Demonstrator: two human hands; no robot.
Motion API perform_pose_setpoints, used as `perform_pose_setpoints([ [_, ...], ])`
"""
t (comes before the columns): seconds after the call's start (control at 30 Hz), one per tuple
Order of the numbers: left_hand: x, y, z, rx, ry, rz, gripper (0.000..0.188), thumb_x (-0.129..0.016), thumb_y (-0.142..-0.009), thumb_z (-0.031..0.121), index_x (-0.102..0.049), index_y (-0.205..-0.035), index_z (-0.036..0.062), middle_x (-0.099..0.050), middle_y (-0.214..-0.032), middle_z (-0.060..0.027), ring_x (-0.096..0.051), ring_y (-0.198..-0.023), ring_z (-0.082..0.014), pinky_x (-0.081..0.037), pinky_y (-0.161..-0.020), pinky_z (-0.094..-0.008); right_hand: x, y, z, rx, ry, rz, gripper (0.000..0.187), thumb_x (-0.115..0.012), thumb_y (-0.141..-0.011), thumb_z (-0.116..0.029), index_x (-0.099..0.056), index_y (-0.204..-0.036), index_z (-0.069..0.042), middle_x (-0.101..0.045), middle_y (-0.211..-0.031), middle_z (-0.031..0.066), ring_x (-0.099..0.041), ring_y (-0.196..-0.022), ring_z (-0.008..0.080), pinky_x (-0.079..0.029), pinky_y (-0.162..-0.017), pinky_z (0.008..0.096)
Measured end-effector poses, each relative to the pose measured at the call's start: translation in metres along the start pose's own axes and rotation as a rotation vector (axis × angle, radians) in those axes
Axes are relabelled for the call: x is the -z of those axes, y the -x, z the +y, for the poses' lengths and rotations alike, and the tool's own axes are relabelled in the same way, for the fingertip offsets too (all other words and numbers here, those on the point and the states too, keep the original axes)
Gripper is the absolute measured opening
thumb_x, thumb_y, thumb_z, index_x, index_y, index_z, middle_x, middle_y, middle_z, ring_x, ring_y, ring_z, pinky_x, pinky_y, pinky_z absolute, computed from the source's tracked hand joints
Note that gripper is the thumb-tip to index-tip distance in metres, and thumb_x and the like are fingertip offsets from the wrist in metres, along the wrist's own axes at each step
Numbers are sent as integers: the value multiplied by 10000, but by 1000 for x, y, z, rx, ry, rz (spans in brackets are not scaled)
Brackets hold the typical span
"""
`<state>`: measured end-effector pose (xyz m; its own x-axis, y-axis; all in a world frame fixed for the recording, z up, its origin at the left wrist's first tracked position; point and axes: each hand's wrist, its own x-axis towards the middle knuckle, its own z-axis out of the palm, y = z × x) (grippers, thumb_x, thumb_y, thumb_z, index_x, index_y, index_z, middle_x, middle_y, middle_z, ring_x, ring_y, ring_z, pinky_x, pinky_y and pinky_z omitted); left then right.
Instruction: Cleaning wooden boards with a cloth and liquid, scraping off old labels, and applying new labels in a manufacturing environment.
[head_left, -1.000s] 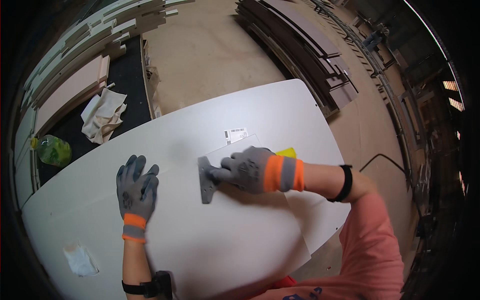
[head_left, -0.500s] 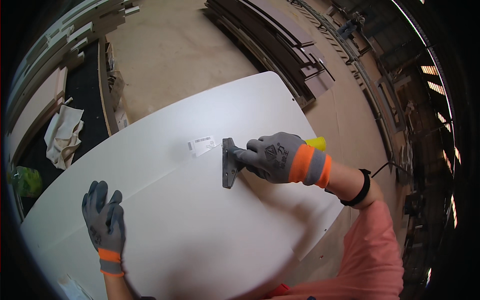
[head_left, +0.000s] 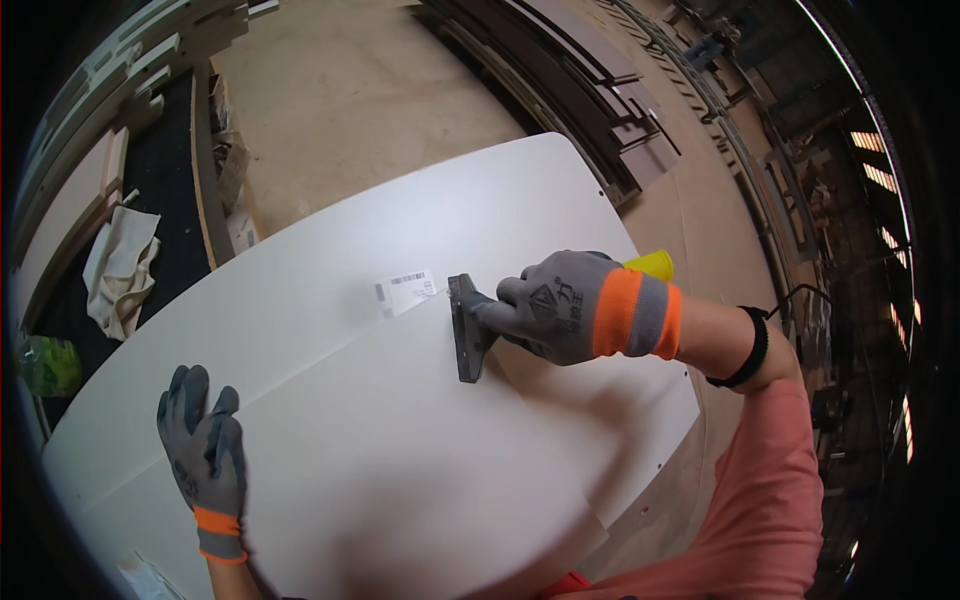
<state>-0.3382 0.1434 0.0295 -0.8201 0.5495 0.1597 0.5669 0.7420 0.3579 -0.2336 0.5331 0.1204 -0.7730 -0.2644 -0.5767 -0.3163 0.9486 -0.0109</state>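
My right hand [head_left: 560, 308], in a grey glove with an orange cuff, is closed round a scraper. The scraper's dark wide head [head_left: 467, 328] lies against the white panel [head_left: 500, 220], and its yellow handle end [head_left: 652, 265] sticks out behind the hand. Just left of the scraper head, a white barcode label [head_left: 408, 290] is on the panel. My left hand [head_left: 207, 445], gloved alike, rests on the panel's left part with its fingers stretched out and nothing in them.
A crumpled whitish cloth [head_left: 122, 270] and a green-labelled container [head_left: 50, 367] lie beyond the panel's left edge. Dark brown boards [head_left: 550, 70] are stacked on the floor [head_left: 350, 90] at the far side. Pale boards [head_left: 120, 60] stand at the upper left.
My right hand and the scraper have shifted slightly to the right, a little farther from the label. The left hand stays on nearly the same spot, and the view has turned slightly.
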Motion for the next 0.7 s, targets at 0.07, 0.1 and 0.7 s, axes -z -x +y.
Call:
perform_pose_setpoints([
  [0.07, -1, 0, 0, -2, 1, 4, 317, -563, -901, 257, -731, -1062, 42, -591, -1293, -169, -446, -1310, -339, -256, -1122, -467, -1, -1, 0, 23, 16, 1, 347, -560, -906, -256, -505, -1222, -125, -613, -838, 96, -661, -677, 278, -540, -545, 397],
  [0.1, -1, 0, 0, -8, 4, 8, 315, -567, -898, 251, -730, -1061, 36, -591, -1293, -170, -447, -1310, -339, -257, -1121, -467, -1, -2, 0, 25, 14, 2, 347, -560, -906, -256, -505, -1222, -125, -613, -838, 96, -661, -677, 278, -540, -545, 397],
  [0.7, 5, 0, 1, -31, 23, -41, 252, -577, -901, 138, -704, -1097, 45, -551, -1338, -169, -396, -1348, -350, -281, -1124, -471, 21, -30, -25, 179, 13, -84, 314, -497, -919, -169, -513, -1228, -116, -622, -906, 110, -682, -773, 290, -576, -654, 411],
])
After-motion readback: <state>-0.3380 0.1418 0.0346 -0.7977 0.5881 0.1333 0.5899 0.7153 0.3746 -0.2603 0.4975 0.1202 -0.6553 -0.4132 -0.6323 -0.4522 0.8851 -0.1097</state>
